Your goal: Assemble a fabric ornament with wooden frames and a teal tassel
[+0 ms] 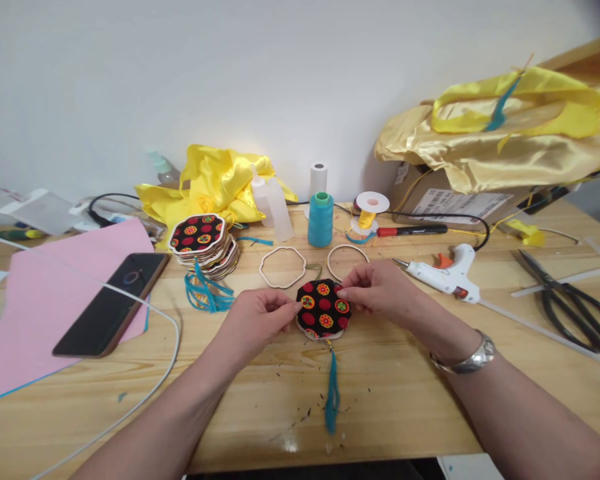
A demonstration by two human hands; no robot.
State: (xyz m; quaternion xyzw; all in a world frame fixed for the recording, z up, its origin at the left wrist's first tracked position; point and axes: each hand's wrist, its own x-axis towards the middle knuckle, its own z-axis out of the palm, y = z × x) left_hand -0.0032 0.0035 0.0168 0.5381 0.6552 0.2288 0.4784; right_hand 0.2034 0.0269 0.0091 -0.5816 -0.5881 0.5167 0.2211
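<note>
A small fabric-covered ornament, black with red and yellow flowers, lies on the wooden table between my hands. A teal tassel trails from its near edge toward me. My left hand pinches the ornament's left edge, fingers closed. My right hand pinches its right upper edge, and a silver bangle sits on that wrist. Just beyond lie a scalloped wooden frame and a round wooden ring.
A stack of similar ornaments with teal tassels sits at left beside a phone on pink paper. Teal thread cone, glue gun, black scissors, yellow satin and a cardboard box stand further back.
</note>
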